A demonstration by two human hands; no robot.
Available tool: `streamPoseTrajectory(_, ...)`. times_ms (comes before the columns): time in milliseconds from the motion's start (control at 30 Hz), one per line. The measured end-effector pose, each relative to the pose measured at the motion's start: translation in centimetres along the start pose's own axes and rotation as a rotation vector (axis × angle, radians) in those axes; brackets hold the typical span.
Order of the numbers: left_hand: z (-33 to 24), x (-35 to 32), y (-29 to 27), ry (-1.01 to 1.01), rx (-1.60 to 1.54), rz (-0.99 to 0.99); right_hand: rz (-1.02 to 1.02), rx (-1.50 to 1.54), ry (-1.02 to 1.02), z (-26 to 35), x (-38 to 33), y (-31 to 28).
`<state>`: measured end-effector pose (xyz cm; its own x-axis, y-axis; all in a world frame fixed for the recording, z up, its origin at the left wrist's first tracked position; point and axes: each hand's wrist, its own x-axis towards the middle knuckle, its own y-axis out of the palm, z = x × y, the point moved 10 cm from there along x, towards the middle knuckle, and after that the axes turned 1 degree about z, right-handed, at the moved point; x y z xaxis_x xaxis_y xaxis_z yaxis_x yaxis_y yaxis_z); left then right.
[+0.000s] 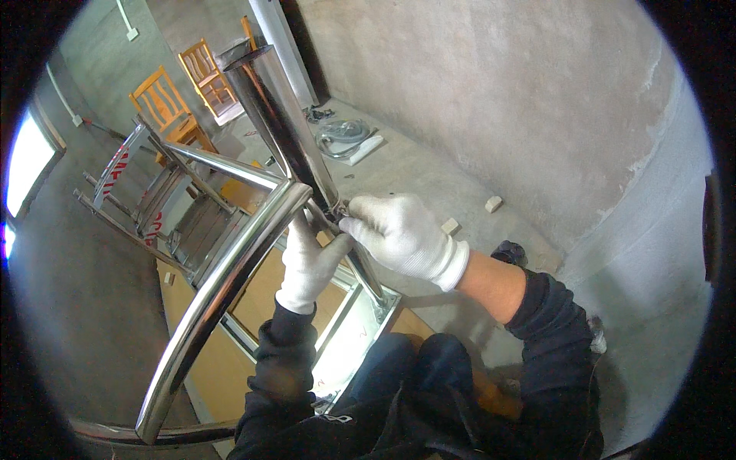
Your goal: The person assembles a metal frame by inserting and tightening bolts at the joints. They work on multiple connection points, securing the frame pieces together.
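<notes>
A shiny metal tube frame (230, 299) stands tilted in front of me, with a wide open-ended pipe (280, 115) rising from it. My left hand (303, 268), in a white knit glove, grips the frame just under the bent tube's upper end; part of its fingers is hidden behind the metal. My right hand (402, 238), gloved too, is closed in a pinch at the foot of the wide pipe. Something small, dark and metallic shows at its fingertips, too small to name. The two hands nearly meet there.
Below the hands lies a pale panel (353, 326) in a metal frame. Metal chairs (165, 199) are piled at the left, wooden chairs (165, 103) behind them. A coiled clear hose (345, 134) and small blocks (493, 204) lie on the floor beside the concrete wall (521, 92).
</notes>
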<state>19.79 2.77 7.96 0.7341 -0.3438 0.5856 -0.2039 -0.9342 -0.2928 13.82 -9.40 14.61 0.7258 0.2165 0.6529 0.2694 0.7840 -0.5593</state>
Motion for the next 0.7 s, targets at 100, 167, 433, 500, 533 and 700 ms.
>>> streamPoseTrajectory(100,0.4,-0.1,-0.2,0.040,0.036,0.013,0.010,0.653,0.505,-3.0,-1.5,2.1)
streamPoseTrajectory(167,0.7,-0.1,-0.2,0.064,0.118,0.010,-0.044,1.091,0.751,-3.3,-3.0,4.4)
streamPoseTrajectory(433,4.4,-0.5,0.4,-0.198,-0.455,0.080,-0.381,1.947,0.682,0.6,-2.2,7.6)
streamPoseTrajectory(500,2.3,-0.3,0.9,-0.230,-0.601,0.070,-0.307,1.936,0.606,0.6,-2.7,7.1)
streamPoseTrajectory(533,3.7,-0.5,0.7,-0.207,-0.441,0.030,-0.312,1.746,0.724,0.5,-4.1,6.4)
streamPoseTrajectory(700,0.8,0.0,1.1,-0.092,-0.134,-0.156,-0.280,0.697,0.394,-4.0,-6.1,1.9)
